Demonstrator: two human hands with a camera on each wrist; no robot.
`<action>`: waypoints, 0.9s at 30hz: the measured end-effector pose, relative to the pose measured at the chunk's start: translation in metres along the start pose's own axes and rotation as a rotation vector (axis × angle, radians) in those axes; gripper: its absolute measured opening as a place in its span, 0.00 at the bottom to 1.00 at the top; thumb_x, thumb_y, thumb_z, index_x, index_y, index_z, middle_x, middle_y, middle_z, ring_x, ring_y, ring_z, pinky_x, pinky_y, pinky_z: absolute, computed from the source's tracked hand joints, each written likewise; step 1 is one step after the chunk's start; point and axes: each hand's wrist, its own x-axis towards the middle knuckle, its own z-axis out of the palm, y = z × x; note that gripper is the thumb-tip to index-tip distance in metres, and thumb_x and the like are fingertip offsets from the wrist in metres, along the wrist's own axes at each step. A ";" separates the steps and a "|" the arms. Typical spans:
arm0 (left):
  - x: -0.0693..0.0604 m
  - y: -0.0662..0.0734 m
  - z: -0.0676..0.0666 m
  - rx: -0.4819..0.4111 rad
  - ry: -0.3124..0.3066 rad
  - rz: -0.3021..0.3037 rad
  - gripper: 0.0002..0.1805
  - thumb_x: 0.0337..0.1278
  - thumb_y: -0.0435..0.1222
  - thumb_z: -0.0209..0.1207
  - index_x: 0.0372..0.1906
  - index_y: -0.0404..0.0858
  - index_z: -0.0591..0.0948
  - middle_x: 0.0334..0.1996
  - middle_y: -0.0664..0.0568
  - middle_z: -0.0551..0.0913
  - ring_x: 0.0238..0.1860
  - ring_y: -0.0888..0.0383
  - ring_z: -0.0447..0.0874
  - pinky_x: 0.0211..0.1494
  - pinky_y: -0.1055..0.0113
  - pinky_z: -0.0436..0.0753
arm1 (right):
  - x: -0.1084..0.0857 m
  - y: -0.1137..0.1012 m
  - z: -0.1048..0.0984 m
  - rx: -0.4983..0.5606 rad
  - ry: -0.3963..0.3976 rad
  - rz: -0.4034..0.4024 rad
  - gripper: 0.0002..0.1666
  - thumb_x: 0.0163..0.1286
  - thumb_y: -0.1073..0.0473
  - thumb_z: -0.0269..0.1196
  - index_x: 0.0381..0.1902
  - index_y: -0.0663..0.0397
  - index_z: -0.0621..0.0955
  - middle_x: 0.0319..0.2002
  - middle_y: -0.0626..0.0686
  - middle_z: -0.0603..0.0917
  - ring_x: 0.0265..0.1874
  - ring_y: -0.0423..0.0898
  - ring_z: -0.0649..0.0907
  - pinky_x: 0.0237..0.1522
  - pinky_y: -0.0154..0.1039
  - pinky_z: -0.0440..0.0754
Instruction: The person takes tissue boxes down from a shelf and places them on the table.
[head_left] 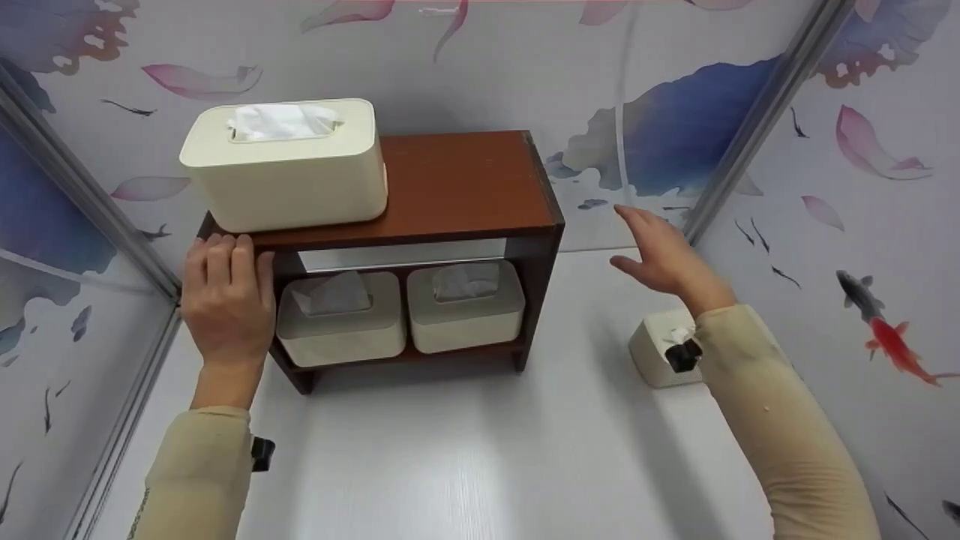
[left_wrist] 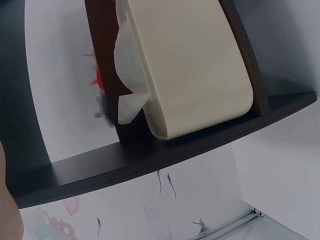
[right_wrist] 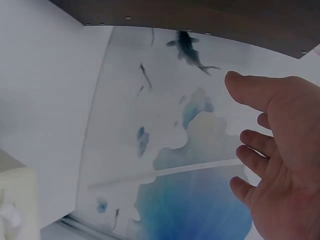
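My left hand [head_left: 227, 304] grips the upper left front corner of a dark brown wooden shelf [head_left: 472, 180], just below a cream tissue box [head_left: 292, 187] on the shelf's top. In the left wrist view only a sliver of that hand shows at the left edge. Two more cream tissue boxes, a left one [head_left: 349, 341] and a right one [head_left: 469, 326], sit side by side on the lower board, tissue sticking out of each. Off the shelf's right side, my right hand [head_left: 660, 251] hangs in the air, fingers apart and touching nothing.
A smaller cream tissue box [head_left: 652, 356] stands on the white floor [head_left: 420, 450] to the right, partly behind my right forearm. Printed wall panels [head_left: 495, 60] with petals and fish close in the back and sides. Metal frame posts [head_left: 765, 124] stand at the corners.
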 end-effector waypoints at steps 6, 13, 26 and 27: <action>0.001 -0.001 -0.001 -0.010 -0.014 -0.001 0.16 0.67 0.41 0.57 0.44 0.28 0.80 0.42 0.36 0.81 0.51 0.39 0.78 0.70 0.54 0.74 | 0.018 -0.032 -0.044 -0.003 0.084 -0.031 0.44 0.68 0.56 0.62 0.76 0.57 0.55 0.74 0.65 0.58 0.72 0.67 0.60 0.70 0.70 0.57; 0.000 -0.001 -0.002 -0.009 -0.028 -0.012 0.17 0.68 0.42 0.56 0.45 0.29 0.80 0.43 0.36 0.81 0.52 0.39 0.78 0.70 0.54 0.74 | 0.039 -0.086 -0.085 -0.014 0.133 -0.057 0.42 0.72 0.55 0.58 0.77 0.50 0.53 0.75 0.59 0.57 0.74 0.61 0.58 0.74 0.66 0.53; 0.001 0.000 -0.004 0.023 -0.062 -0.017 0.19 0.67 0.44 0.57 0.46 0.30 0.80 0.44 0.37 0.81 0.53 0.40 0.77 0.68 0.51 0.76 | 0.093 -0.209 -0.104 -0.047 0.019 -0.222 0.51 0.69 0.35 0.56 0.78 0.48 0.48 0.78 0.53 0.52 0.77 0.53 0.54 0.79 0.52 0.51; 0.001 0.000 -0.004 0.028 -0.063 -0.015 0.19 0.67 0.44 0.57 0.46 0.30 0.80 0.44 0.37 0.81 0.53 0.40 0.78 0.67 0.51 0.76 | 0.098 -0.218 -0.104 -0.047 0.005 -0.231 0.53 0.68 0.33 0.57 0.79 0.48 0.47 0.78 0.53 0.51 0.78 0.52 0.53 0.79 0.51 0.50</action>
